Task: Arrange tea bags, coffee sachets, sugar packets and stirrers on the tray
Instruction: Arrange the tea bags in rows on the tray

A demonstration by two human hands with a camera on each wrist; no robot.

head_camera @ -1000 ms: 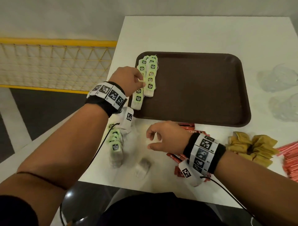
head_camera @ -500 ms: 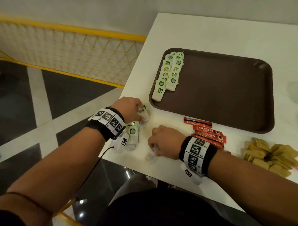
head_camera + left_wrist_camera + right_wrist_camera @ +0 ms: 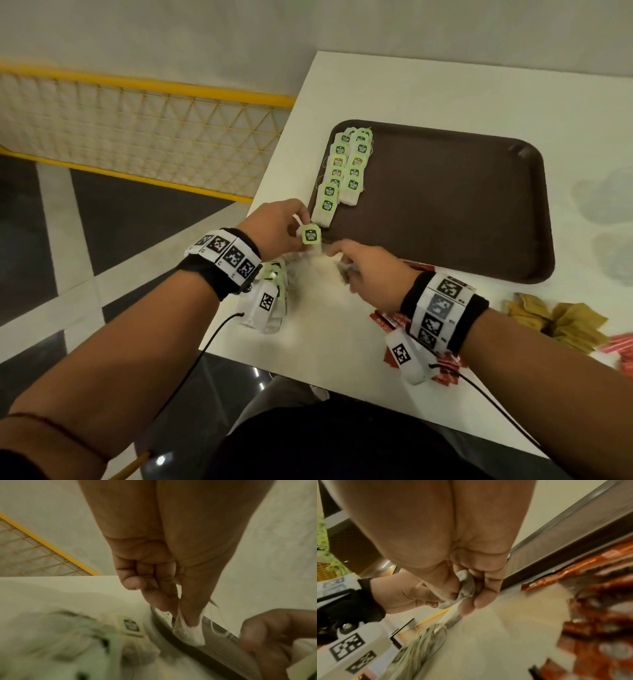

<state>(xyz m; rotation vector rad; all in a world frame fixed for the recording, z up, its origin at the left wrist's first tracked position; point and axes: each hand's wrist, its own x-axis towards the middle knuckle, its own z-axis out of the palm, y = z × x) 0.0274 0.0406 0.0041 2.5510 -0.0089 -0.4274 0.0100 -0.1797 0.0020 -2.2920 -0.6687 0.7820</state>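
Pinching a tea bag (image 3: pixel 311 235) in left hand (image 3: pixel 274 229) just short of tray (image 3: pixel 445 212); right hand (image 3: pixel 373 270) beside it, pinching another bag (image 3: pixel 465 585).

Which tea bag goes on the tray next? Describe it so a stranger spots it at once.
Start at the brown tray on the white table and go to its near left corner, where two rows of tea bags end. Just off that corner, the left hand pinches one tea bag. Unlike the rows, it is held up off the tray, its green tag facing up.
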